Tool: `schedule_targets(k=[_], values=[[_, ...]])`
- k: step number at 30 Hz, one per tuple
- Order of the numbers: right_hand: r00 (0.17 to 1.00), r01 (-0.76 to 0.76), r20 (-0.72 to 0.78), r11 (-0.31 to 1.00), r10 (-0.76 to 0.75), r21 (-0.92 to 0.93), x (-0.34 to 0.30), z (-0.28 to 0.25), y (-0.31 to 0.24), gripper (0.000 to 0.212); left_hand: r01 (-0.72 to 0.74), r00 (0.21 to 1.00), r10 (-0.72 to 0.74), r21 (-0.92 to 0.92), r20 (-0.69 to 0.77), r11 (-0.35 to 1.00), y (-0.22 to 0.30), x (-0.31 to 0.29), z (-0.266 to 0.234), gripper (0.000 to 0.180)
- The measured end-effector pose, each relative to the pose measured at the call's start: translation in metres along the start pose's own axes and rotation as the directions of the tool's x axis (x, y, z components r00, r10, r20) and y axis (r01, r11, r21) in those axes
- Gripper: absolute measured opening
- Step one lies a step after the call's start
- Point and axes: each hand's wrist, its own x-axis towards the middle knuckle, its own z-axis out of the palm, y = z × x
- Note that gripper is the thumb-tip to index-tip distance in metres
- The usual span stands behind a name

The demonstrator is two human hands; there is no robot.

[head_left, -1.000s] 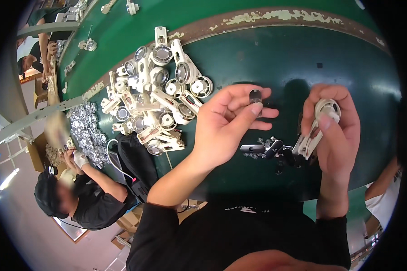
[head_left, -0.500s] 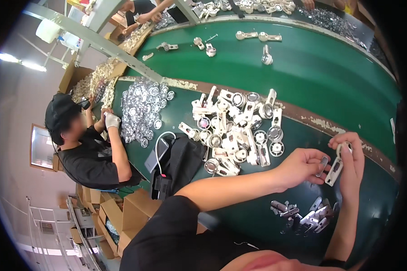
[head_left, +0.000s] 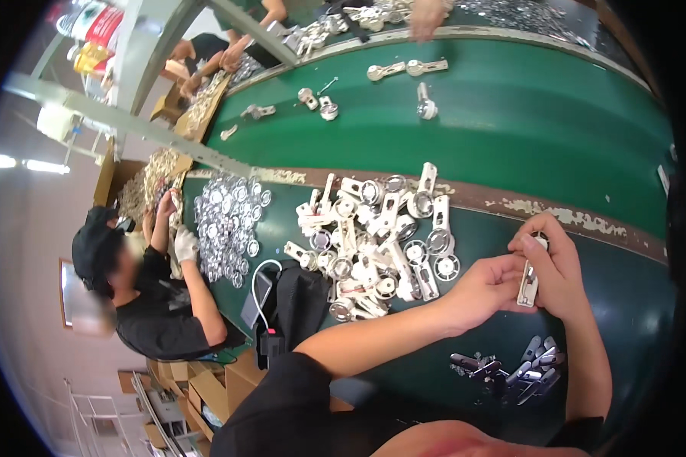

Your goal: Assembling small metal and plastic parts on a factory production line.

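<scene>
My right hand (head_left: 558,268) is closed around a white plastic handle piece (head_left: 527,291) with a round ring end, held tilted above the table. My left hand (head_left: 489,288) meets it from the left, its fingers pinched together at the side of the piece. Whatever those left fingertips hold is hidden behind the fingers. Below both hands lies a small pile of grey, shiny, rounded strips (head_left: 537,364). To the left of my left hand spreads a heap of white handle pieces with chrome rings (head_left: 373,236).
Clear round plastic parts (head_left: 225,225) are piled farther left, near a seated co-worker (head_left: 156,297). A black bag (head_left: 301,297) with a cabled device lies by my left forearm. Beyond a worn brown rail (head_left: 480,199) runs a green belt (head_left: 511,122) carrying a few handle pieces.
My hands have come together, and the grey oval strip seen in my left fingers before is now out of sight. The view has shifted slightly. A co-worker's hand now shows across the belt.
</scene>
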Motion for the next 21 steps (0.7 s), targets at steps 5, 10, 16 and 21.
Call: schedule_targets(k=[5,10,16,21], values=[[1.000,0.022,0.006,0.998,-0.022,-0.052,-0.006,-0.005,-0.003,0.010,0.029,0.999,-0.030,0.043,0.025,0.999,0.002,-0.007,0.007,0.030],[1.000,-0.001,-0.002,1.000,0.001,0.009,-0.009,-0.009,0.007,0.009,0.024,0.999,-0.024,-0.003,0.036,1.000,-0.013,0.000,0.002,0.031],[0.995,0.103,0.016,0.994,-0.103,0.045,0.007,-0.007,0.009,0.016,-0.042,0.999,0.042,0.029,-0.006,0.999,0.004,-0.006,-0.001,0.033],[0.999,-0.034,0.042,0.998,0.031,0.049,0.004,-0.024,0.003,0.018,0.019,0.999,-0.018,0.021,-0.046,1.000,0.005,0.003,0.007,0.037]])
